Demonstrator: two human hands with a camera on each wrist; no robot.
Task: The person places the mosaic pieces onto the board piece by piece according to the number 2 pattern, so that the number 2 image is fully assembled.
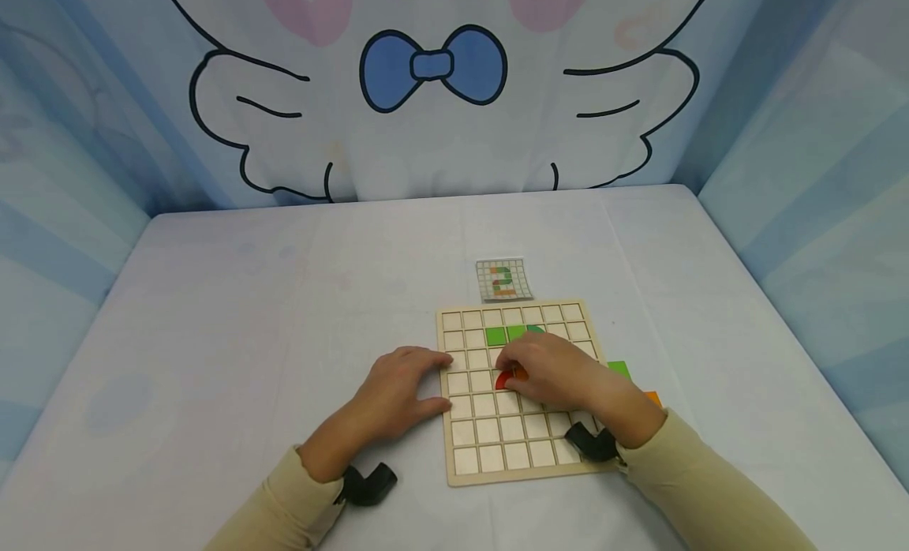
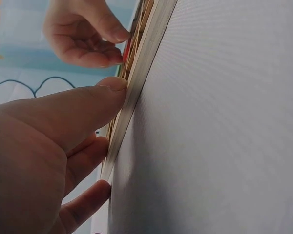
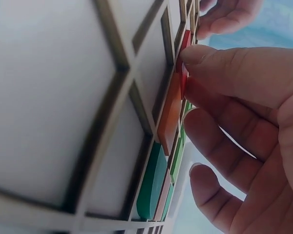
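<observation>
A wooden grid board (image 1: 453, 478) lies on the white table. My right hand (image 1: 557, 371) is over its middle, thumb and fingertips pinching a red round-edged tile (image 1: 502, 380) at one of the cells. Beside it an orange tile (image 3: 169, 109) sits in the grid, followed by a dark green tile (image 3: 152, 183) with a curved edge. Higher up, two light green square tiles (image 1: 495, 336) and another dark green tile (image 1: 536, 328) fill neighbouring cells, the last partly behind my hand. My left hand (image 1: 398, 389) touches the board's left edge with thumb and fingers spread.
Behind the board lies a small printed card (image 1: 503, 279) with a coloured grid pattern. At the board's right side, a light green piece (image 1: 619, 369) and an orange piece (image 1: 653, 397) show past my right forearm. Printed cloth walls surround the table.
</observation>
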